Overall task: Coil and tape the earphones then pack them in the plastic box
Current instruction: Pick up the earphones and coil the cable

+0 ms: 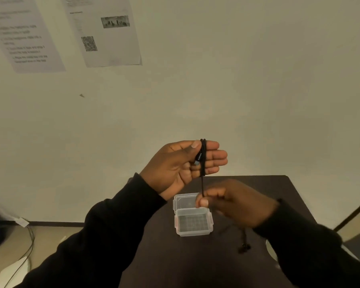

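My left hand (181,165) is raised above the table, palm toward me, fingers straight. Black earphones (203,159) are wound in a few loops around those fingers, and my thumb presses the plug end against them. One strand of cable runs straight down to my right hand (235,202), which pinches it between thumb and forefinger. The right hand is blurred. More cable trails from under it and ends in the dark earbuds (244,247) hanging over the table. The clear plastic box (194,222) stands open on the dark table (170,256), below both hands, lid tipped back.
A pale wall fills the upper view, with two printed sheets (104,32) stuck at the top left. Cables and a white object (11,271) lie on the floor at lower left. A pale round thing (271,252) shows by my right sleeve; I cannot tell what it is.
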